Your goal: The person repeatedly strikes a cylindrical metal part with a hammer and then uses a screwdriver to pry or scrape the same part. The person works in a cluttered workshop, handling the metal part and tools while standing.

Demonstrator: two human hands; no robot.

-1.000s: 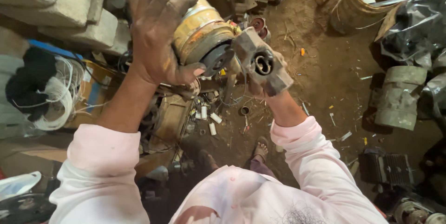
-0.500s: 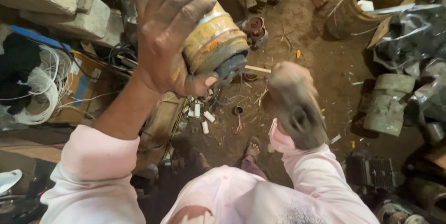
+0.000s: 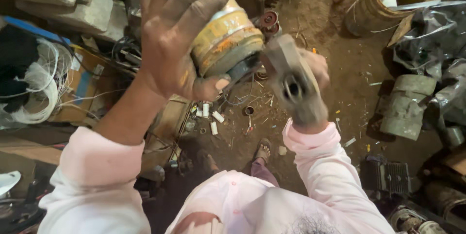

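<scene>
a: where is the yellow motor housing point(image 3: 228, 40)?

b: held up above the dirt floor point(image 3: 340, 69), near the top middle of the view, rusty and paint-chipped. the left hand point(image 3: 177, 35) wraps over it, fingers point(image 3: 194, 6) spread across the shell and thumb pressed under its dark lower rim.

a: and the right hand point(image 3: 313, 69)?

b: its fingers are closed round a grey metal hammer head point(image 3: 293, 86), blurred, just beside the housing's lower edge. i cannot tell if they touch.

a: below them?

b: small white cylinders point(image 3: 211, 117) scattered on the floor, a sandalled foot point(image 3: 263, 149), a coil of white wire point(image 3: 39, 88) at left, a rusty drum point(image 3: 383, 1) at upper right.
</scene>
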